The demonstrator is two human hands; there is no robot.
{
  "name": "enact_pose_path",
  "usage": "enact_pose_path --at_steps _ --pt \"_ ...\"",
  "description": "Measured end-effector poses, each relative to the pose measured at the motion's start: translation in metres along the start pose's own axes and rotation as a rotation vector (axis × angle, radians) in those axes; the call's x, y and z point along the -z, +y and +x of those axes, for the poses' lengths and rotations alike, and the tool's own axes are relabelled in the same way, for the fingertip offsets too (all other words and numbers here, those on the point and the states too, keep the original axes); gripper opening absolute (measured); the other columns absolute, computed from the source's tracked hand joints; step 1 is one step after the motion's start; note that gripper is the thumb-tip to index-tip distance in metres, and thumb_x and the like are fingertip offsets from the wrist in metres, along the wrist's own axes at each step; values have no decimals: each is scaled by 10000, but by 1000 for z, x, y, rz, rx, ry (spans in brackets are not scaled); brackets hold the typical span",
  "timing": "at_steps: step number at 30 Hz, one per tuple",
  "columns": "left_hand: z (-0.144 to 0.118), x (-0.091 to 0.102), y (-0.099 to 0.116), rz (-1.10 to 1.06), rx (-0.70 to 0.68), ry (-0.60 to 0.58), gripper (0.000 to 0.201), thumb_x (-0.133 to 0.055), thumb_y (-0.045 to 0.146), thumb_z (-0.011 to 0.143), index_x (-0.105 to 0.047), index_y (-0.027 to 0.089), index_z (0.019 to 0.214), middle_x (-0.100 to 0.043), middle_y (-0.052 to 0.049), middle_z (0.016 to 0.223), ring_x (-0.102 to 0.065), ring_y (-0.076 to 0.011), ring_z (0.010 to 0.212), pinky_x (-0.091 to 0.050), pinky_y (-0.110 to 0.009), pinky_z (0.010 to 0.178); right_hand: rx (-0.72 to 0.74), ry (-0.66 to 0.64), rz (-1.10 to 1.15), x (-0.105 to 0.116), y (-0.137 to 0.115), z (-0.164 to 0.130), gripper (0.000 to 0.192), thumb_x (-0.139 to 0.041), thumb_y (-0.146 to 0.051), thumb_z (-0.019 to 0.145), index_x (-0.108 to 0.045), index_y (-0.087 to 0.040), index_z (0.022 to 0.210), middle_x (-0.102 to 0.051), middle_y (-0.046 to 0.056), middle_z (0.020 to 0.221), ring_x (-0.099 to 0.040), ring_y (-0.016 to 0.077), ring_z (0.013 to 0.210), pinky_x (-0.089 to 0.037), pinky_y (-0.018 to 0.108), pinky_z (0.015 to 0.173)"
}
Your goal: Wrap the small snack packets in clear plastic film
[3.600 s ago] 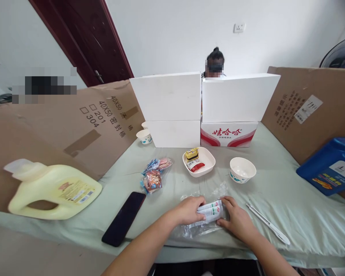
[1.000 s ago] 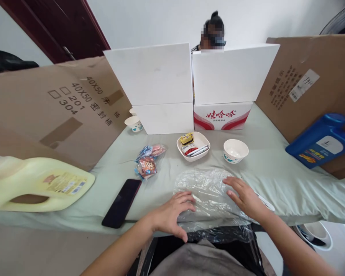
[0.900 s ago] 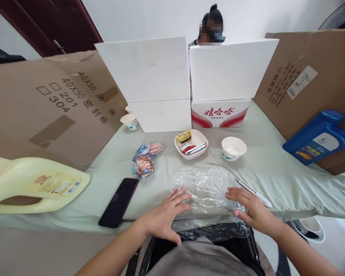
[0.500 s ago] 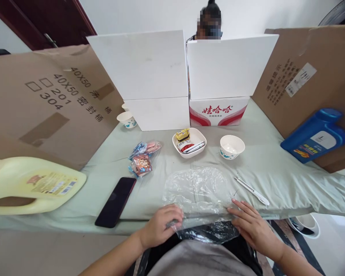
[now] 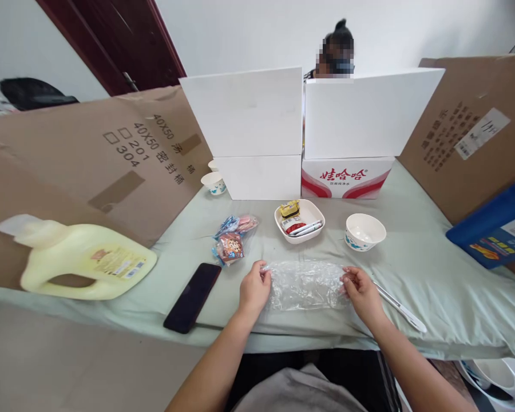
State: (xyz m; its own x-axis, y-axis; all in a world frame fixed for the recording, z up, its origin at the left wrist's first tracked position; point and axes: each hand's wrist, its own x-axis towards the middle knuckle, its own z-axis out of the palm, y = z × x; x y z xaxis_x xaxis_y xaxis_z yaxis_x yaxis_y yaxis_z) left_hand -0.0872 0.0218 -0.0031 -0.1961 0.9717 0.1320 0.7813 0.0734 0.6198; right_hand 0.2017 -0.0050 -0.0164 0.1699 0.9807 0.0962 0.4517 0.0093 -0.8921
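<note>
A clear, crinkled plastic bag (image 5: 305, 285) lies across the table in front of me, folded into a wide strip. My left hand (image 5: 256, 290) pinches its far left corner between thumb and fingers. At its right end my right hand (image 5: 363, 292) grips the edge in the same way. Just beyond my right hand lies a white craft knife (image 5: 400, 307), partly covered by that hand. To the left of my left hand are a black phone (image 5: 192, 297) and a see-through bundle of wrapped snacks (image 5: 232, 246).
A white tray (image 5: 299, 239) with small packets and a paper bowl (image 5: 364, 233) stand farther back. White boxes (image 5: 264, 177) rise behind them. A yellow jug (image 5: 79, 260) lies at left, a blue bottle (image 5: 493, 226) at right, against cardboard panels. One person (image 5: 339, 48) is behind the boxes.
Both hands have moved away from me, carrying the near edge of the plastic bag forward, so it now lies folded over and shorter. The camera view has shifted left.
</note>
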Motion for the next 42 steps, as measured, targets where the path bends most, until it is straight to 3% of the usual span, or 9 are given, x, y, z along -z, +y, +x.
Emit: enact_pose_path --at_steps 6,15,18,22,26,30,35,38,42 --pt "-6 -7 -7 277 -102 39 315 -490 214 899 -541 200 1210 -711 -71 941 -681 -237 905 -511 -340 816 162 92 -408 -13 3 0 392 -378 -323 890 -524 -139 1204 -680 115 950 -653 247 856 -509 381 746" --pt "-6 5 12 336 -231 156 276 -482 184 900 -596 179 1152 -614 -134 1075 -584 -291 1026 -469 -428 904 222 69 -864 -14 -3 -2 336 -338 -262 959 -533 -147 1207 -681 121 1035 -670 215 775 -463 298 598" --pt "-10 1 30 222 -496 -65 225 -459 179 926 -656 217 1029 -645 -95 1054 -577 -256 1055 -444 -416 958 223 52 -866 -15 -4 -2 334 -340 -264 964 -531 -155 1214 -675 120 1045 -668 206 776 -456 289 595" --pt "-14 -16 39 202 -787 -436 445 -595 382 889 -522 264 1311 -513 -60 1400 -398 -283 1338 -280 -496 1126 171 36 -838 -7 -3 4 322 -350 -255 964 -527 -164 1217 -674 116 1075 -672 221 805 -460 308 621" --pt "-15 -25 34 278 -765 -518 692 -596 498 866 -317 292 1465 -261 -59 1568 -169 -314 1453 -139 -577 1160 137 93 -834 10 -6 15 303 -371 -259 959 -552 -153 1177 -687 105 1001 -659 228 790 -467 328 650" --pt "-16 -25 31 297 -768 -534 666 -528 519 901 -285 299 1481 -219 -48 1582 -131 -299 1463 -117 -566 1167 415 146 -830 7 -23 14 273 -386 -247 956 -600 -160 1102 -675 109 970 -616 240 885 -458 371 798" --pt "-16 -27 33 302 -771 -507 693 -504 535 907 -237 298 1501 -220 -35 1582 -128 -291 1464 -99 -548 1175 687 -135 -757 -33 -34 1 325 -403 -256 952 -603 -167 1192 -645 100 1199 -538 245 1169 -370 418 1022" --pt "-17 -27 34 298 -769 -499 697 -456 556 923 -202 285 1513 -225 -34 1580 -141 -278 1463 -106 -534 1177 659 -264 -844 -44 -22 -3 535 -438 -417 934 -470 -121 1378 -485 127 1425 -374 278 1354 -284 463 1103" --pt "-14 -20 25 332 -728 -481 775 -469 664 867 -267 264 1499 -226 -62 1577 -148 -296 1460 -124 -524 1172 514 -293 -943 -30 -2 -6 765 -379 -605 907 -320 -92 1471 -276 134 1542 -206 300 1435 -200 512 1138"
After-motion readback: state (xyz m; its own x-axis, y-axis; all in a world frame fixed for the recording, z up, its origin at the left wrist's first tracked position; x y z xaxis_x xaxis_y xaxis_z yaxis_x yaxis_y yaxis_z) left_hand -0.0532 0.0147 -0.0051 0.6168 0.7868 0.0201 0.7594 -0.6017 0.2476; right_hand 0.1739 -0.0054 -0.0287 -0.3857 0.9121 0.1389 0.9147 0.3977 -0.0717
